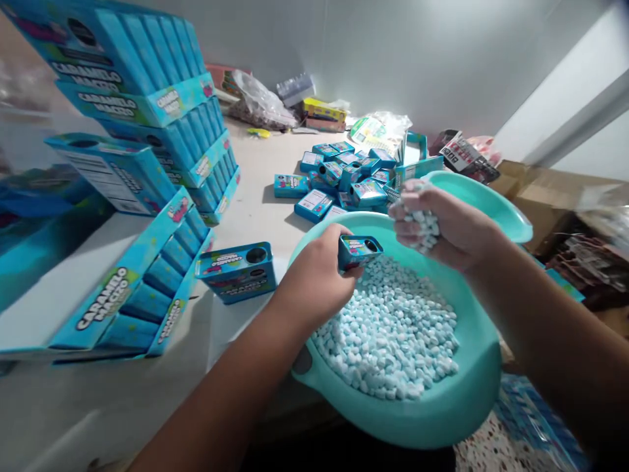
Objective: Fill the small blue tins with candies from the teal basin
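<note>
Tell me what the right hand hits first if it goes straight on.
Probably the small blue box in the left hand: the right hand, full of candies, points left toward it over the basin. Depth unclear.

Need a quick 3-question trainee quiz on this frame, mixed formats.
1. True or false: the left hand holds a small box over the basin.
2. What does the right hand grip? A) scissors B) a fistful of candies C) tape
3. Fill in: the pile of boxes lies on the table ___ the basin (inside / beyond).
Key: 1 true; 2 B; 3 beyond.
</note>
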Demonstrator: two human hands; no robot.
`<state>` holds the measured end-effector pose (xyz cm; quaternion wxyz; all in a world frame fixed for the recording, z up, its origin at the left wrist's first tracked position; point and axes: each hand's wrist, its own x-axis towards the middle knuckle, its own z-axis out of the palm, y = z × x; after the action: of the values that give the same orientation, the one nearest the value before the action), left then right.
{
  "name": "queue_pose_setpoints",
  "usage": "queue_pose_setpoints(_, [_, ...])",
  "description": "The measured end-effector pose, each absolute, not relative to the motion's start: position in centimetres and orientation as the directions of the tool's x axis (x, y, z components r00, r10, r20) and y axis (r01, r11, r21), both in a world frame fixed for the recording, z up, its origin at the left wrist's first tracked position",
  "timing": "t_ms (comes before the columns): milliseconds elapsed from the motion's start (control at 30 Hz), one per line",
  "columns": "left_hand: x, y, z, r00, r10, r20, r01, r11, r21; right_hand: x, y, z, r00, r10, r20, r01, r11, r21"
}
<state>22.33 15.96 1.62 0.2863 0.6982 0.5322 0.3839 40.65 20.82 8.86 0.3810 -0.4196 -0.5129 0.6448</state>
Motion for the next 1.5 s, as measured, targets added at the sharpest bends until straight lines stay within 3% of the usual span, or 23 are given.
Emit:
queue_pose_setpoints(100, [22.5,15.7,1.8,0.133,0.958,0.254,0.499,-0.286,0.818,38.7,21.5,8.8,-0.333,0.943,0.017,-0.137,-0.031,-0.990])
queue_pose_setpoints(267, [22.6,15.5,1.9,0.142,0.946,0.292,0.463,-0.324,0.825,38.1,21.6,7.5,-0.222,0.965,0.136,0.105,0.163,-0.981])
queue_pose_setpoints(433, [22.5,15.6,1.6,0.177,0.939,0.295,0.497,-0.344,0.797,38.1,21.5,6.0,-0.146,0.979,0.141,-0.050,0.135,-0.990])
queue_pose_setpoints(633, [22.5,15.8,1.4,0.168,0.931,0.324,0.506,-0.364,0.782,38.5,21.9,6.0,-0.151,0.975,0.166,0.005,0.168,-0.986])
queue_pose_setpoints(900, [22.3,15.6,1.4,0.259,0.886,0.384,0.484,-0.463,0.742,39.0,21.8,6.3,-0.101,0.989,0.107,-0.185,0.087,-0.979])
queue_pose_setpoints(1333, [22.3,15.6,1.6,0.275,0.884,0.378,0.467,-0.467,0.751,39.2,21.8,6.2,-0.162,0.984,0.069,-0.350,0.008,-0.937])
queue_pose_setpoints(1500, [22.1,15.3,1.8,0.312,0.881,0.356,0.489,-0.470,0.735,39.2,22.0,5.9,-0.196,0.969,0.150,-0.373,0.068,-0.925])
